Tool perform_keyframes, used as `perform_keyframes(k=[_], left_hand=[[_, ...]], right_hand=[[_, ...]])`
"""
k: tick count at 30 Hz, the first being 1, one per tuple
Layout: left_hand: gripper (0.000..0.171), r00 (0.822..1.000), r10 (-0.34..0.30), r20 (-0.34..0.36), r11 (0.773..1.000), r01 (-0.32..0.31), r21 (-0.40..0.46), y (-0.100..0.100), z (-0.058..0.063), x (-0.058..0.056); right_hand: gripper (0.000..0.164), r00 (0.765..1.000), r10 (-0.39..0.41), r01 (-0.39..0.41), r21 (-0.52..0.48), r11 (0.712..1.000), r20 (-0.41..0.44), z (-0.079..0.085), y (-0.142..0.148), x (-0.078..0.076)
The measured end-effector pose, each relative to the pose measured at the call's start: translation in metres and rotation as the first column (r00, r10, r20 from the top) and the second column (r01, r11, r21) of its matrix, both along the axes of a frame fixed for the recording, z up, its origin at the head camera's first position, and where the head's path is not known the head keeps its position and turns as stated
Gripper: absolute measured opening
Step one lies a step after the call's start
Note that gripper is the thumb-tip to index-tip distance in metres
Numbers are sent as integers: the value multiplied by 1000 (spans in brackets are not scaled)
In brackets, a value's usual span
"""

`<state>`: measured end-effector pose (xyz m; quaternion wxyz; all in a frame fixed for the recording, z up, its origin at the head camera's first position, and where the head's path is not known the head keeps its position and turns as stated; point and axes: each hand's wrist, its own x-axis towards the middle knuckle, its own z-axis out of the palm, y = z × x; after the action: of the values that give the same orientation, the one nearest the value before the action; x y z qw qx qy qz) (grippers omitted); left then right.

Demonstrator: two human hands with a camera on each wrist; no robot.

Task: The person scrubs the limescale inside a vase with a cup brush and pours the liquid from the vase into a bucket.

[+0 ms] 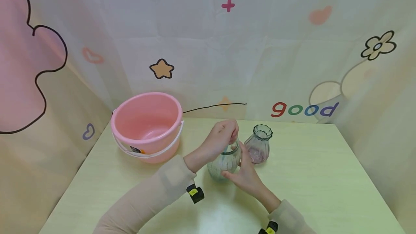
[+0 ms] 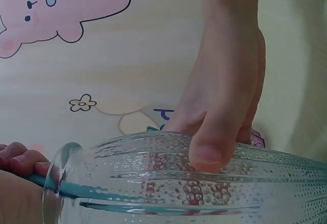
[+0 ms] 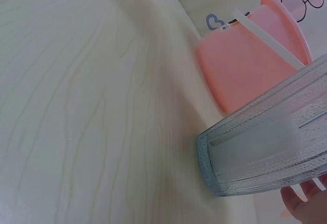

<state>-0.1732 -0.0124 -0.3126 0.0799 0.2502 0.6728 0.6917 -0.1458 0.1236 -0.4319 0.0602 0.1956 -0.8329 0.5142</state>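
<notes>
A clear glass vase (image 1: pixel 224 165) with a dimpled, ribbed body stands upright on the table, its mouth below my left hand (image 1: pixel 222 134). That hand is fisted around a thin teal handle (image 2: pixel 112 191), which runs down through the mouth into the vase; in the head view the hand hides most of it. My right hand (image 1: pixel 245 176) grips the side of the vase, thumb on the near side (image 2: pixel 212 150) and fingers behind the glass. A second glass vase (image 1: pixel 258 151), green at the rim and purplish below, stands just behind the right hand.
A pink bucket (image 1: pixel 146 143) with a white handle (image 1: pixel 162 151) stands at the back left of the pale green table (image 1: pixel 312 176). Behind the table hangs a printed curtain (image 1: pixel 201 46).
</notes>
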Motion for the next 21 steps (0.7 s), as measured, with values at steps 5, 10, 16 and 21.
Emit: perform_keyframes(k=[5, 10, 16, 21], left_hand=[[27, 1000, 19, 0, 1000, -19, -5, -1, -1, 0], [27, 999, 33, -11, 999, -33, -8, -1, -2, 1], [28, 1000, 24, 9, 1000, -24, -15, -1, -9, -5], [30, 1000, 12, 21, 1000, -12, 2, 0, -24, -17]], right_hand=[[97, 999, 29, -29, 10, 1000, 25, 3, 1, 1], [99, 995, 94, -94, 3, 996, 31, 9, 8, -1], [99, 979, 204, -204, -65, 977, -6, 17, 17, -16], [93, 957, 287, -284, -73, 956, 30, 24, 21, -24]])
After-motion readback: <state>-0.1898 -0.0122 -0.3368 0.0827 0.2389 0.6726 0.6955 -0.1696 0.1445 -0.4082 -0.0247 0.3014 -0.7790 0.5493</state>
